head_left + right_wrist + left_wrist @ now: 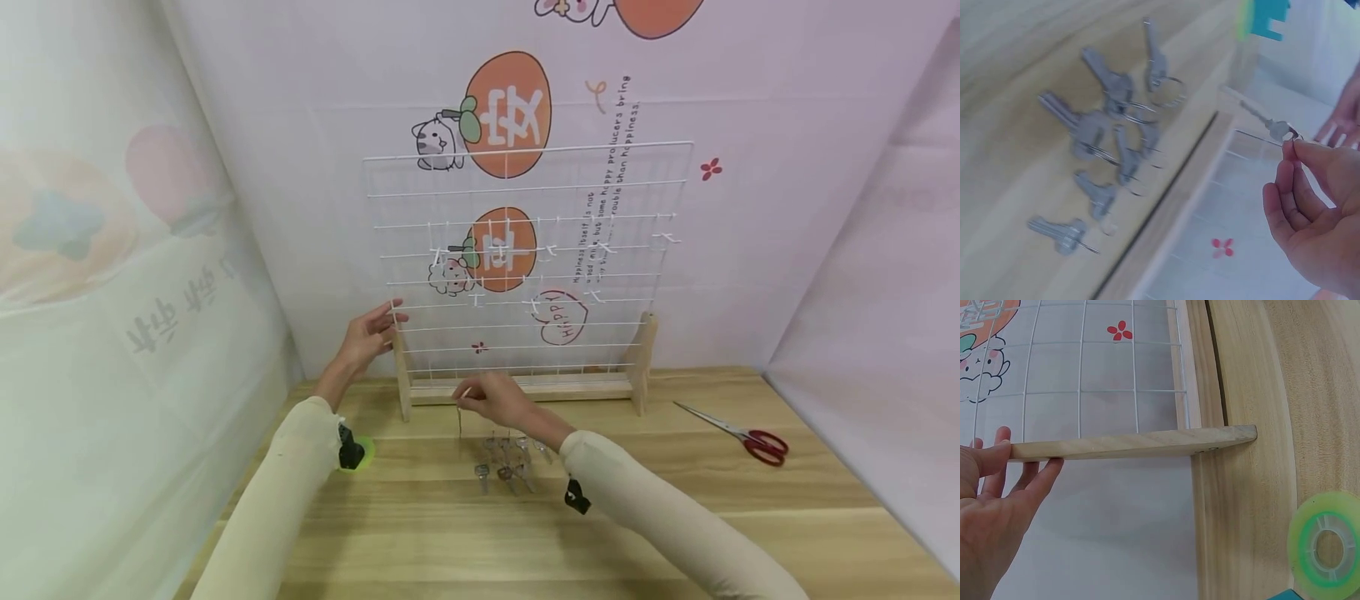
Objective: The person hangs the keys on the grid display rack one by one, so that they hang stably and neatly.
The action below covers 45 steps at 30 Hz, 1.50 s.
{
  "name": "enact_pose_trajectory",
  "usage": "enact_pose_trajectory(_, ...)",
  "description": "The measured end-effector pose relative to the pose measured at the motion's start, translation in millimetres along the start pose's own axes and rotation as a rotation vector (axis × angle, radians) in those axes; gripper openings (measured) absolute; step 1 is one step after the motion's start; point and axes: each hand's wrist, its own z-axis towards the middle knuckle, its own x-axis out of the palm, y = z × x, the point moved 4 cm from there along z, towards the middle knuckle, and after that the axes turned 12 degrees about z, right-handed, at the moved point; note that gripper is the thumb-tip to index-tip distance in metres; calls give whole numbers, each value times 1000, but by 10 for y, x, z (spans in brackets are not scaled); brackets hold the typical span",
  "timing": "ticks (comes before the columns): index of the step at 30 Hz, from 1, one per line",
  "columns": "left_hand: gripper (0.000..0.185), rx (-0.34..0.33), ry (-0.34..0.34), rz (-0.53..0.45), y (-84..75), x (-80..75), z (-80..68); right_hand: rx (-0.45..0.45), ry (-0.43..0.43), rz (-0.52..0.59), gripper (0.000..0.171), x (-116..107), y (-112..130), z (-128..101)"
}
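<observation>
A white wire grid rack (525,325) stands upright between two wooden side posts. My left hand (369,335) holds the upper end of the left wooden post (1129,445), thumb on one side and fingers on the other. Between thumb and fingertip, my right hand (495,398) pinches a key (1277,129) by its small ring, and the key hangs in front of the rack's base. Several more silver keys with rings (1089,132) lie on the wooden table below that hand. White hooks (551,250) are fixed across the middle rows of the grid.
Red-handled scissors (763,446) lie on the table at the right. A roll of green-yellow tape (1310,550) is at the left, partly behind the left wrist's black strap in the head view. A printed white cloth (750,250) hangs behind the rack and at both sides.
</observation>
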Motion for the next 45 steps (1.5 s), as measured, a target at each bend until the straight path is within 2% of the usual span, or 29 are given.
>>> enact_pose_trajectory(7,60,20,4,14,-5,3,-23,34,0,77,13,-282,242,118)
enact_pose_trajectory(14,59,24,0,3,-9,15,-19,-7,-85,40,12,-584,434,288)
enact_pose_trajectory(20,59,-6,-5,29,-9,-4,-32,-10,-143,25,13,-822,641,438)
enact_pose_trajectory(30,57,3,1,-2,-29,4,-49,-126,-266,37,13,-1244,1090,654)
enact_pose_trajectory(37,57,17,9,-2,-29,13,-59,-139,-334,23,17,-1382,1205,762)
enact_pose_trajectory(45,56,8,4,-30,-11,14,-54,-136,-326,17,17,-1396,1225,836)
